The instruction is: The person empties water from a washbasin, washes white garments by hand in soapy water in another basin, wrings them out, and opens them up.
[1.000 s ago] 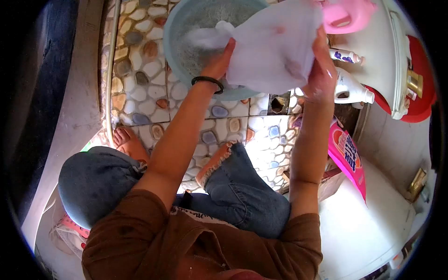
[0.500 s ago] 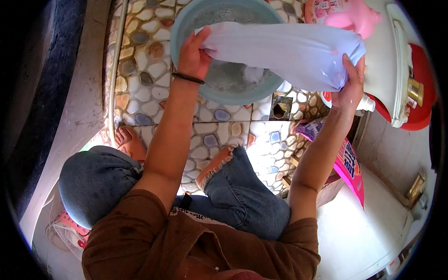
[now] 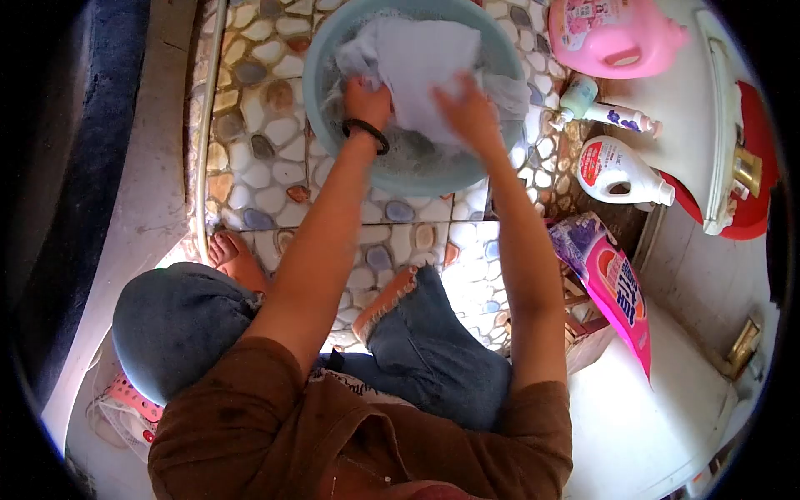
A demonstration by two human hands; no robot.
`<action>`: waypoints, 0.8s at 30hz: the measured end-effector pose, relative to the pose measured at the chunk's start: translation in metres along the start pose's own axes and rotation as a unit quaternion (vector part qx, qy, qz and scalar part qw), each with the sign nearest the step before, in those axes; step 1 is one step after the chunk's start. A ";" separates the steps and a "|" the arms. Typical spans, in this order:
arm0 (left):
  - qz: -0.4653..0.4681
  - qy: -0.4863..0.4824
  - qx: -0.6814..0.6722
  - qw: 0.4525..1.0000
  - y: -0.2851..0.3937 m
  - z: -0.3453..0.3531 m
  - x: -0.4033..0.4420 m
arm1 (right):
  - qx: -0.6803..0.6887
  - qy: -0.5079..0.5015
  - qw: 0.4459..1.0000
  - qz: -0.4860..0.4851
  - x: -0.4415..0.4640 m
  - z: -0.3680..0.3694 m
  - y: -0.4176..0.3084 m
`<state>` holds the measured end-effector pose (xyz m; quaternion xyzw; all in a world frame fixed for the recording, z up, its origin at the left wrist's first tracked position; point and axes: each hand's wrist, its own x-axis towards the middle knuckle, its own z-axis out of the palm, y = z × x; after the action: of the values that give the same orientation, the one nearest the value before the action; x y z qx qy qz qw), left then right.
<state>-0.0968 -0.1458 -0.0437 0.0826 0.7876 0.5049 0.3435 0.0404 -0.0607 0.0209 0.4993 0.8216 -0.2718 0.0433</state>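
Observation:
A pale white cloth (image 3: 425,62), wet and bunched, lies in the light-blue basin (image 3: 317,100) of sudsy water. Part of it drapes toward the basin's right rim. My left hand (image 3: 367,102), with a dark band on its wrist, is at the cloth's left edge with fingers curled into it; the fingertips are partly hidden. Over the cloth's right part, my right hand (image 3: 468,110) is blurred by motion. Its thumb and fingers look spread apart, and whether they touch the cloth is unclear.
To the basin's right are a pink jug (image 3: 612,42), a small greenish bottle (image 3: 578,96), a white tube with purple flowers (image 3: 621,117) and a white detergent bottle (image 3: 621,171). A pink detergent bag (image 3: 608,279) leans nearer me. Pebble-patterned tiles (image 3: 275,146) cover the floor.
The cloth was stretched between both hands above the basin; now it lies bunched in the water. Both hands came lower over the basin, the right moving left and loosening from the cloth.

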 end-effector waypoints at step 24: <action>0.240 -0.215 0.387 0.864 0.011 0.006 -0.055 | 0.156 0.018 0.946 -0.285 -0.085 -0.056 -0.072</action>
<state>-0.0544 -0.1620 -0.0109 0.5013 0.7824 0.1962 0.3130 0.0334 -0.1264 0.1263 0.2496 0.8776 -0.3885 -0.1290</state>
